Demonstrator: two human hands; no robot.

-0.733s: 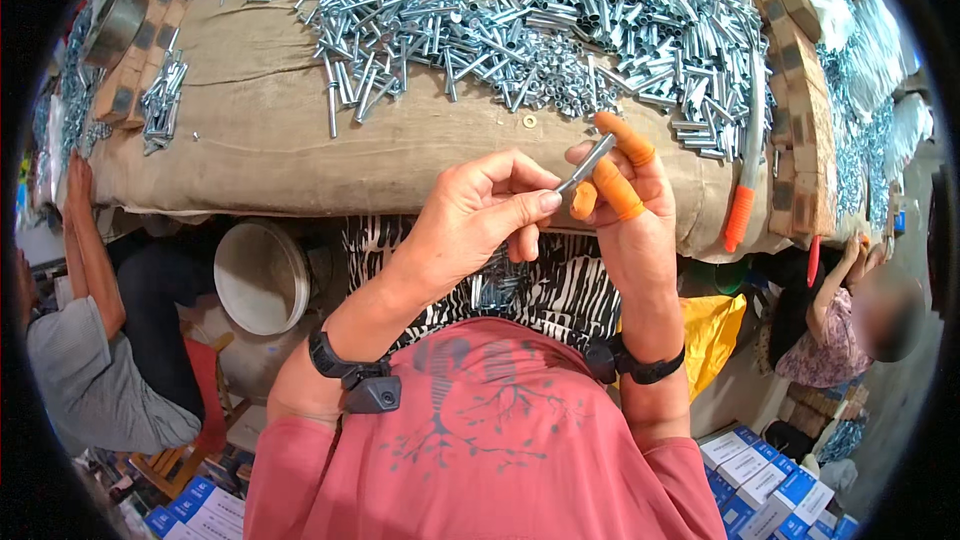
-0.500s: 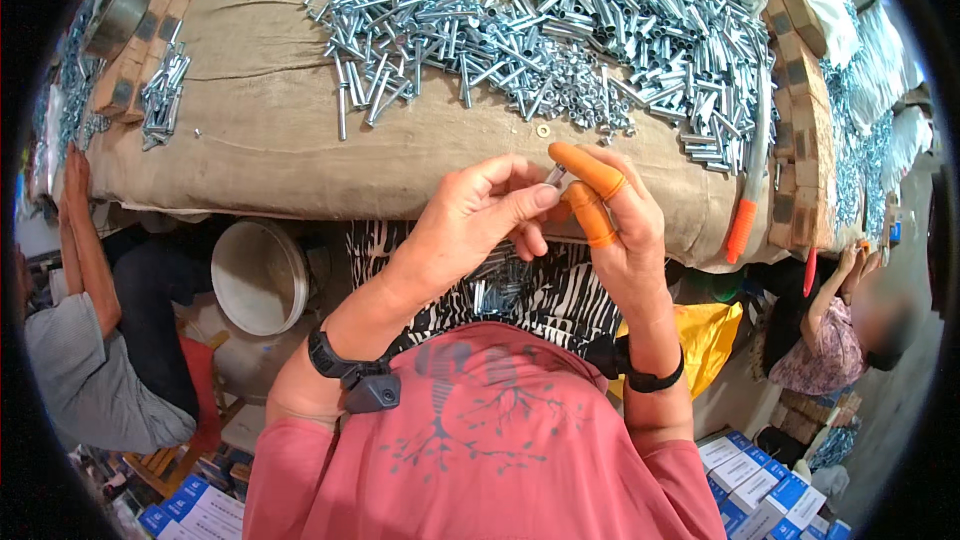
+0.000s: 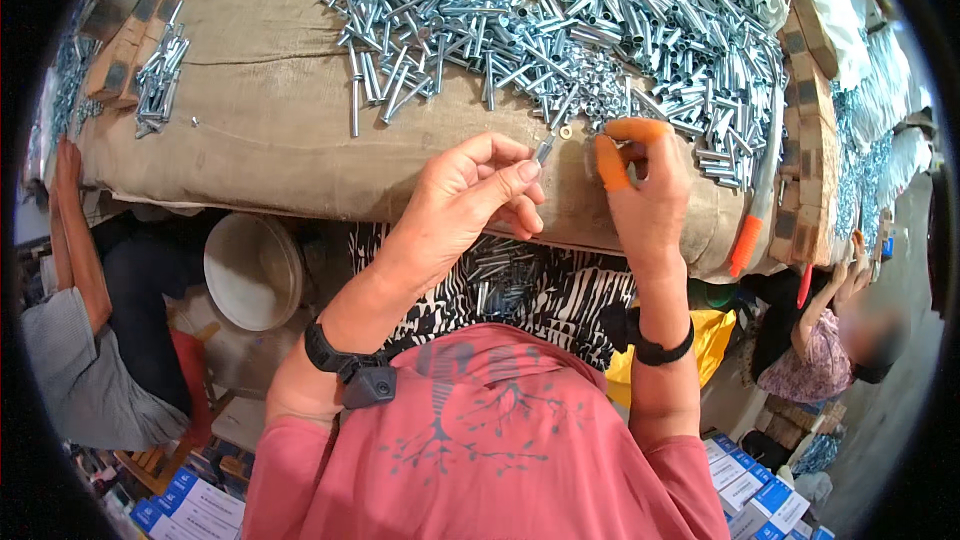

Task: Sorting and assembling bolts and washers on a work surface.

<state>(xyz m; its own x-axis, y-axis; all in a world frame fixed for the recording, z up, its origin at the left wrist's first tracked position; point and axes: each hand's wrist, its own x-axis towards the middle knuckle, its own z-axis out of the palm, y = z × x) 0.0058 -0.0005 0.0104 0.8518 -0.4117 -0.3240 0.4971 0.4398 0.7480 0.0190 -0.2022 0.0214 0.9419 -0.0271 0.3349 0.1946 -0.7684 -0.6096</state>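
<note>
My left hand (image 3: 470, 190) pinches a short, shiny metal sleeve (image 3: 543, 150) between thumb and fingers, tilted with its upper end sticking out. Whether a bolt sits inside it cannot be made out. Over the cloth to the right is my right hand (image 3: 648, 185), with orange finger covers on thumb and index finger. Those two tips come close together at the near edge of a pile of small nuts (image 3: 600, 88); anything between them is too small to make out. A brass-coloured washer (image 3: 565, 132) lies on the cloth between my hands.
Bolts (image 3: 420, 25) and metal sleeves (image 3: 650, 10) are heaped on the cloth-covered table (image 3: 260, 130). An orange-handled tool (image 3: 745, 245) lies by the bricks (image 3: 800, 160) at right. Loose metal pieces (image 3: 500, 265) rest in my lap. A white bucket (image 3: 253, 275) stands left; people sit at both sides.
My hands have separated. The right one moved right and forward to the nuts, away from the sleeve. My left hand keeps the sleeve, shifted slightly left.
</note>
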